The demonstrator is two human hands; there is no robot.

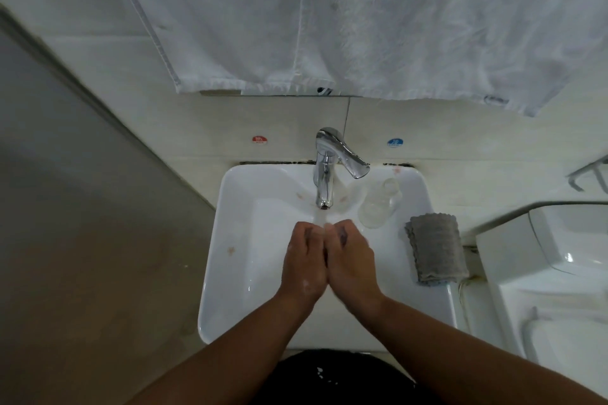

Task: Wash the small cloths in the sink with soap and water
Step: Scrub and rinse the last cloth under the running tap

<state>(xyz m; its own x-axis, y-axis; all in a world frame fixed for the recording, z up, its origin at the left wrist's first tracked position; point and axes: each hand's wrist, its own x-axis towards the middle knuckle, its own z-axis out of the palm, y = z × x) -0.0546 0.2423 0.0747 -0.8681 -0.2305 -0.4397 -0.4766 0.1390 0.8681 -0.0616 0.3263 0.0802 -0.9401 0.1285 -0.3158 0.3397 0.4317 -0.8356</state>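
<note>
My left hand (304,261) and my right hand (348,260) are pressed side by side over the white sink (237,207), right under the chrome faucet (325,168). A thin stream of water (320,215) falls onto the knuckles. The fingers of both hands curl downward, and nothing shows between them. White suds cling to my left hand near the wrist. Small grey cloths (436,248) lie folded in a stack on the sink's right rim, apart from both hands.
A clear bottle (378,204) lies on the sink's back right ledge beside the faucet. A white curtain (362,26) hangs above. A white toilet tank (552,246) stands at the right, a grey wall at the left.
</note>
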